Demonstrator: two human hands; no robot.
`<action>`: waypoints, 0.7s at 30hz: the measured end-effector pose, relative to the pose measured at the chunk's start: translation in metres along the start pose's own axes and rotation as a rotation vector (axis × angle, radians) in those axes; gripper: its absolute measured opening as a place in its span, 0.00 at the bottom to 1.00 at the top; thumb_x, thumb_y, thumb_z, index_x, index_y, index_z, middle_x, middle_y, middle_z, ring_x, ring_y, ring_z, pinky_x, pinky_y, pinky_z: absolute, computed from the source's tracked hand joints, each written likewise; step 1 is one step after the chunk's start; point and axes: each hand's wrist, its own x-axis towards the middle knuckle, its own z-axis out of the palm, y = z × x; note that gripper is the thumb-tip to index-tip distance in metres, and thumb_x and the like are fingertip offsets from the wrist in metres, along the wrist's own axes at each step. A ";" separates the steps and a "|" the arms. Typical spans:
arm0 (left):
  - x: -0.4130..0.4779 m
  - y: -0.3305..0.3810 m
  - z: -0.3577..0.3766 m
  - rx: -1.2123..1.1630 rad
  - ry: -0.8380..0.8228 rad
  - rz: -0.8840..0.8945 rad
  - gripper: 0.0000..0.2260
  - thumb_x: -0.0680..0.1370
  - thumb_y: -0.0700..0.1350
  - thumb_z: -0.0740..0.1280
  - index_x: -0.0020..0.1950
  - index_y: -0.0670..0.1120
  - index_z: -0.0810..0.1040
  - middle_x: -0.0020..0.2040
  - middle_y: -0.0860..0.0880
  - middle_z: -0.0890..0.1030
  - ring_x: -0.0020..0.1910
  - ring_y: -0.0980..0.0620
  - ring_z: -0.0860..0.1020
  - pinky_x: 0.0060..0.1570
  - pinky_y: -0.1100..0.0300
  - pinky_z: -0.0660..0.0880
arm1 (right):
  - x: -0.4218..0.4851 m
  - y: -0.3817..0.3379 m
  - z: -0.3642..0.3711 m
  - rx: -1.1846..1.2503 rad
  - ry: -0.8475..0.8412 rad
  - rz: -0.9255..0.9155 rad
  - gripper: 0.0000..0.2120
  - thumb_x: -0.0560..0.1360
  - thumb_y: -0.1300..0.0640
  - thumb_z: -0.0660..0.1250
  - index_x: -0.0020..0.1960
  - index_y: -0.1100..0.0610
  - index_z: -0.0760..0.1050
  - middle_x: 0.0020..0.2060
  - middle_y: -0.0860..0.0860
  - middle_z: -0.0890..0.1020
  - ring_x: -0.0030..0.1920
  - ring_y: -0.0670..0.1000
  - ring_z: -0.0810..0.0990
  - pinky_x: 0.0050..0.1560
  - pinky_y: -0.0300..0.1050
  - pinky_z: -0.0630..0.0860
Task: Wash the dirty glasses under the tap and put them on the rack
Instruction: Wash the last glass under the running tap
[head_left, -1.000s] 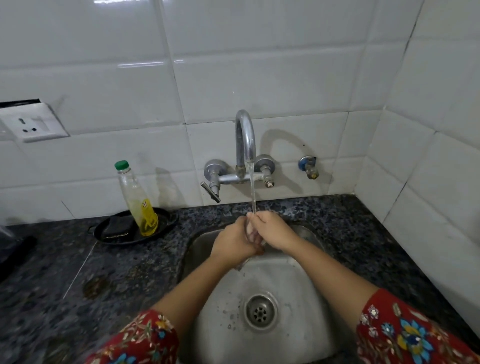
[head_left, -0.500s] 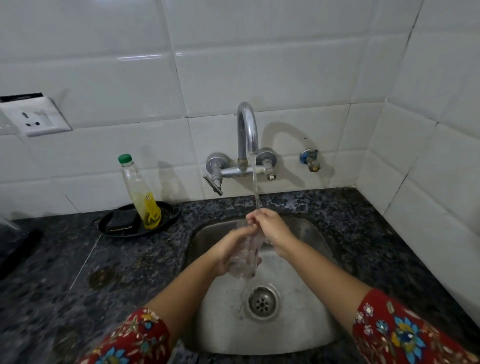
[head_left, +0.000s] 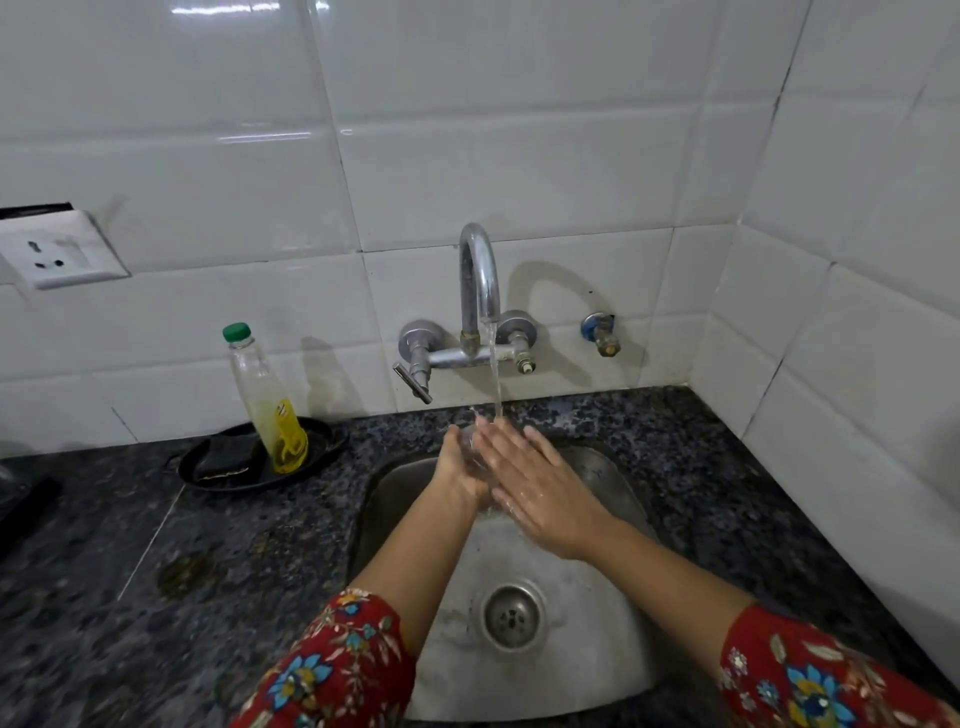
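Observation:
A clear drinking glass (head_left: 470, 441) is between my two hands above the steel sink (head_left: 613, 499), and only a bit of its rim shows. My left hand (head_left: 460, 475) curls around it from the left. My right hand (head_left: 535, 488) lies flat against its right side, fingers stretched out and wet. Water runs from the curved chrome tap (head_left: 478, 280) in a thin stream that lands on my fingertips and the glass. No rack is in view.
A bottle of yellow dish liquid (head_left: 267, 410) with a green cap stands on a black tray (head_left: 322, 441) left of the sink, on the dark granite counter (head_left: 156, 571). The sink drain (head_left: 511, 616) is below my hands. White tiled walls close the back and right. A wall socket (head_left: 57, 254) is at the far left.
The glass has gone from hanging low in my left hand up between both palms under the stream. My right hand has opened flat against it.

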 end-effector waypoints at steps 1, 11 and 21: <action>-0.002 0.002 0.000 0.038 0.022 0.006 0.28 0.82 0.61 0.55 0.54 0.35 0.76 0.45 0.36 0.81 0.47 0.39 0.78 0.50 0.48 0.72 | -0.010 0.004 0.003 -0.067 -0.033 -0.074 0.28 0.82 0.49 0.49 0.78 0.56 0.45 0.78 0.52 0.48 0.78 0.50 0.44 0.76 0.50 0.44; 0.011 -0.007 -0.002 0.254 0.041 0.221 0.26 0.76 0.56 0.69 0.67 0.41 0.75 0.55 0.39 0.83 0.53 0.43 0.82 0.51 0.48 0.79 | 0.023 -0.019 -0.018 0.081 -0.019 0.437 0.37 0.71 0.65 0.68 0.75 0.58 0.54 0.71 0.56 0.64 0.70 0.56 0.66 0.62 0.49 0.74; 0.008 -0.007 -0.007 0.599 0.037 0.466 0.21 0.65 0.39 0.77 0.56 0.37 0.79 0.50 0.39 0.83 0.45 0.43 0.83 0.41 0.52 0.82 | 0.029 -0.027 -0.033 1.117 -0.241 0.942 0.15 0.67 0.68 0.70 0.52 0.58 0.76 0.42 0.52 0.82 0.43 0.50 0.82 0.48 0.50 0.82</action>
